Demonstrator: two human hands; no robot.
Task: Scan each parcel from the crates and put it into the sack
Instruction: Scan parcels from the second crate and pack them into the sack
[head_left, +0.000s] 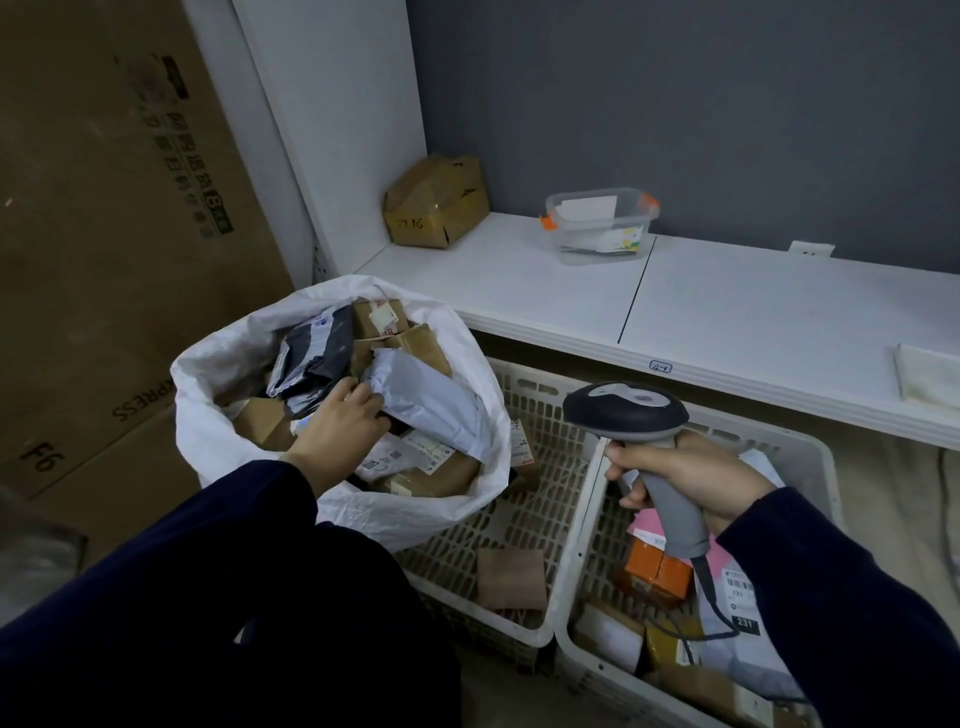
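1. Cardboard cartons (104, 260) are leaning at the far left, well clear of the work and blocking nothing.
2. The white woven sack (208, 415) is standing open beside them, already holding brown boxes and a dark grey mailer (317, 358).
3. The left hand (337, 431) is reaching into the sack mouth, fingers curled onto the edge of a pale poly mailer (431, 400) lying on top of the pile; whether it is gripping or just letting go, I cannot tell.
4. Judging by this, the step in hand is the drop of a scanned parcel into the sack.
5. The near white crate (540, 447), touching the sack, is looking almost emptied, with a flat brown parcel (511, 579) lying on its floor.
6. The right hand (691, 483) is closed around the grey barcode scanner (628, 410), holding it above the second crate (815, 457).
7. That crate is carrying an orange box (654, 574), a pink mailer and white labelled bags, so the next move probably calls for freeing the left hand, picking one and turning its label to the scanner.
8. The scanner's cable (719, 608) is trailing over those parcels and could snag.
9. A shelf (727, 306) behind is holding a battered box (436, 208) and a clear tub (602, 226).
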